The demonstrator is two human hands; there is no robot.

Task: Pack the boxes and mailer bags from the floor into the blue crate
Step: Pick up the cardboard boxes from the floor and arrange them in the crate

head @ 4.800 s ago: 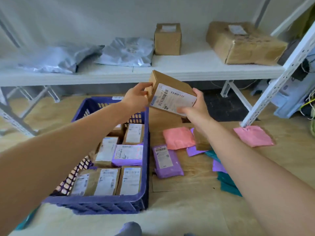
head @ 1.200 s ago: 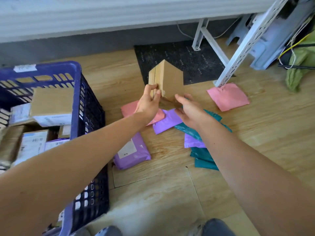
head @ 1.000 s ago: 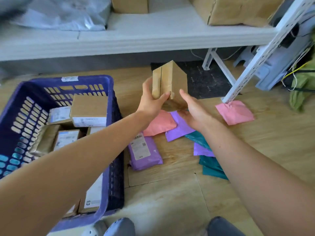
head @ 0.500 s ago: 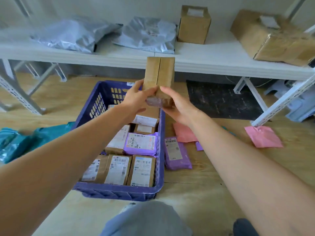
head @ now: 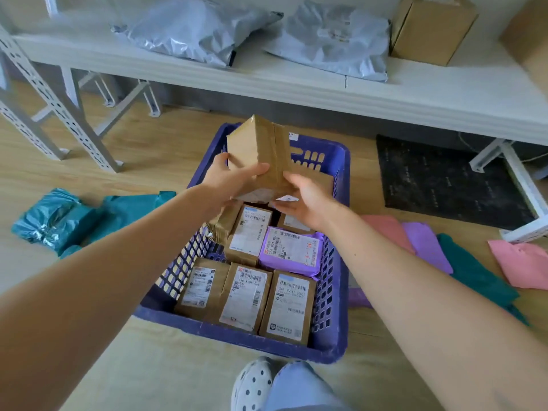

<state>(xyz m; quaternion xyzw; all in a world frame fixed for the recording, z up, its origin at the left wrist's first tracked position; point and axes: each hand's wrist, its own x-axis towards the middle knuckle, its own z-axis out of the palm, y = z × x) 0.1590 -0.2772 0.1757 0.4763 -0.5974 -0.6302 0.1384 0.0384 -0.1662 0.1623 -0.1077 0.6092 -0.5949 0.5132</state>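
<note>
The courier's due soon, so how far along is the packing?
Done: the blue crate holds several labelled boxes and a purple mailer. In hand: left hand and right hand hold a taped box over the crate's far end. Left: pink bags, a purple bag and teal bags on the floor.

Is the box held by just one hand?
No, the left hand grips the box on its left side while the right hand holds its lower right corner.

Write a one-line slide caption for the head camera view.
Left hand and right hand hold a taped cardboard box over the blue crate, which contains labelled boxes and a purple mailer bag.
</note>
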